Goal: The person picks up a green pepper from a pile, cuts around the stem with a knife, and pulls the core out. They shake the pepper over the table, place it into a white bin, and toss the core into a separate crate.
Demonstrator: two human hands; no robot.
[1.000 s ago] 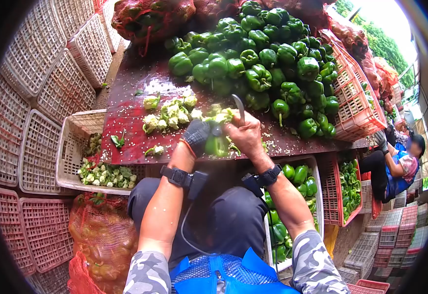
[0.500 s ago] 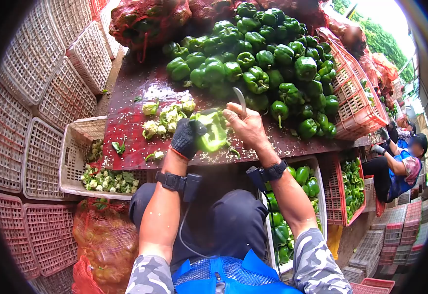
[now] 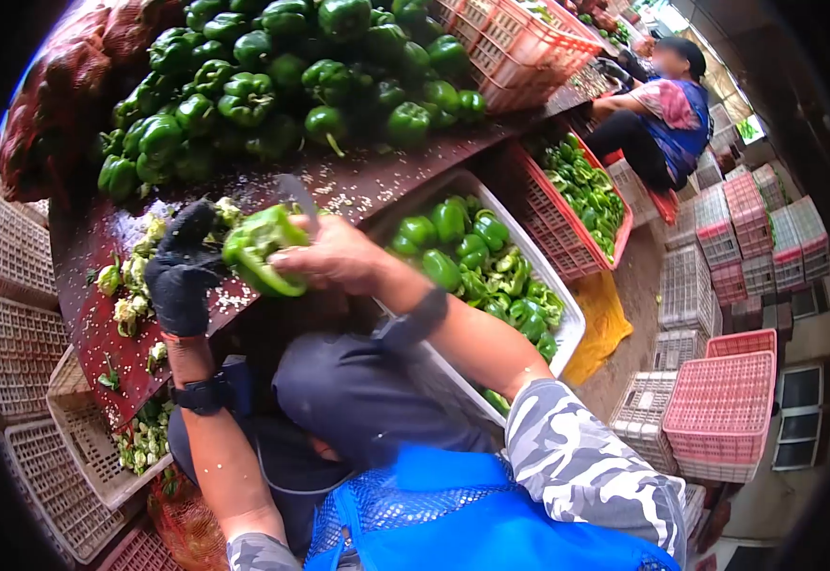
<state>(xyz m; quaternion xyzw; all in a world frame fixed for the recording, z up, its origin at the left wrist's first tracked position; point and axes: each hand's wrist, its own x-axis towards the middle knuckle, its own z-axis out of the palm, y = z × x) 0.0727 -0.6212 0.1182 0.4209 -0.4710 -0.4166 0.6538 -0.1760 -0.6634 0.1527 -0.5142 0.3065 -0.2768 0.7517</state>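
My right hand [image 3: 334, 255] grips a hollowed green pepper [image 3: 264, 249], its cut opening showing pale flesh, together with a curved knife [image 3: 298, 198] whose blade points up. Just left of the pepper, my left hand [image 3: 183, 271] wears a dark glove; its fingers are spread and hold nothing. Cut pepper cores [image 3: 129, 276] and scattered seeds lie on the dark red table [image 3: 82, 238] beside the glove. Whole green peppers [image 3: 244, 95] are heaped on the table beyond my hands.
A white crate [image 3: 567, 328] of green peppers stands right of my knees, with a red crate [image 3: 529, 205] of peppers behind it. A pale crate [image 3: 77, 419] holds cores at the left. Another person [image 3: 676, 124] sits at the upper right; stacked crates [image 3: 719, 404] stand below.
The view has turned to the right. My left hand has come off the pepper and opened. My right hand now holds the pepper along with the knife.
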